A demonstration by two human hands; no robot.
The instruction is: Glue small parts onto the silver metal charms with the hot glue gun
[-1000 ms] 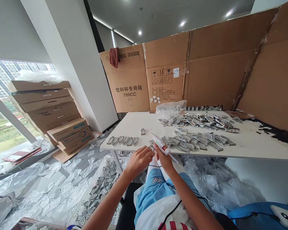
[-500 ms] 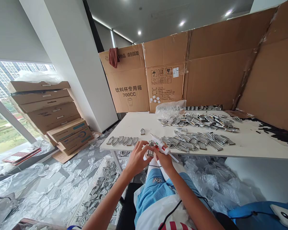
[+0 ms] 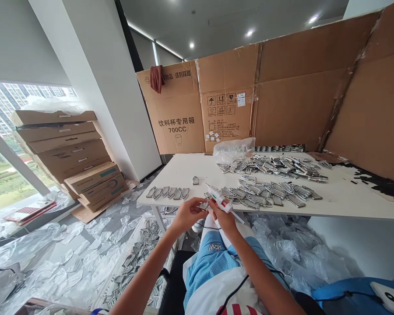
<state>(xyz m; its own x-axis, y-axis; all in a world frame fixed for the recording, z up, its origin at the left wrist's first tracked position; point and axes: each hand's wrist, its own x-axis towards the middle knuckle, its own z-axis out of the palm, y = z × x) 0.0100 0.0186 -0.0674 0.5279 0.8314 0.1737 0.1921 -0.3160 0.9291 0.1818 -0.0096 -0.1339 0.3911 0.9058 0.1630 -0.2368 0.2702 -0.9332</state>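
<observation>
My left hand [image 3: 190,215] is closed on a small grey metal, buckle-like piece [image 3: 204,205] just above the table's front edge; the fingers partly cover it. Beside it, my right hand [image 3: 223,220] grips a white tube with a thin pointed nozzle [image 3: 221,199]. The tube has red and green print, and its nozzle points up and to the left. Fingertips of the right hand are close to the metal piece; whether they touch it I cannot tell. Left of my hands lies a row of similar metal pieces [image 3: 167,193], with a single metal piece [image 3: 195,180] behind it.
On the white table [image 3: 180,165], a near heap [image 3: 265,192] and a far heap [image 3: 279,165] of metal pieces lie to the right. A clear plastic bag [image 3: 233,149] sits behind them. Cardboard [image 3: 230,78] walls the back. A crate of pieces [image 3: 136,258] stands below left.
My left hand has turned and tilted the metal piece, which stood more upright and now shows less between the fingers. The right hand and the tube have hardly moved.
</observation>
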